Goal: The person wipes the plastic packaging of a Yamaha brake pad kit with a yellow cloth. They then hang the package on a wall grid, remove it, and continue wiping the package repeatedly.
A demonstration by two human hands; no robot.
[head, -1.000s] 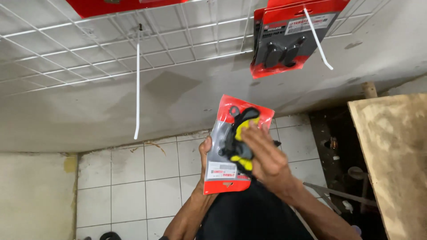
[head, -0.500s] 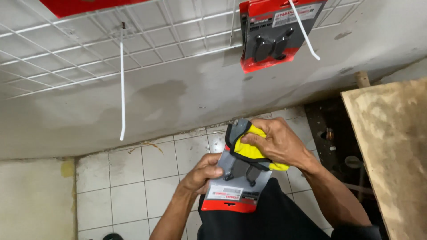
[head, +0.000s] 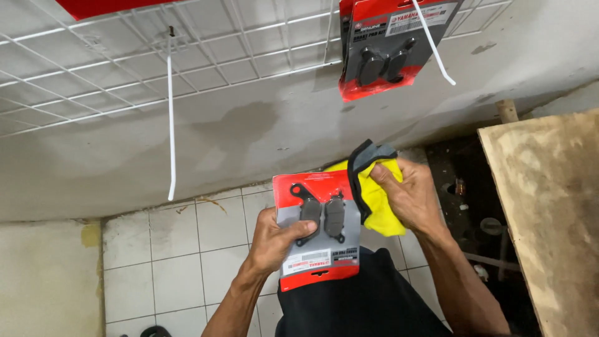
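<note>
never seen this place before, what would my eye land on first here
First, the red and grey blister pack with two dark brake pads, held up in the left hand at centre. Just right of it, the right hand grips a yellow cloth with a dark edge against the pack's side. Up top, a similar pack hangs from a white wire grid on the grey wall.

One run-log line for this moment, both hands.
left hand: holds red-grey blister pack | right hand: grips yellow cloth beside pack | overhead: second pack on wire grid

Bare forearms, no sleeves; black garment point(head: 368, 306) below.
</note>
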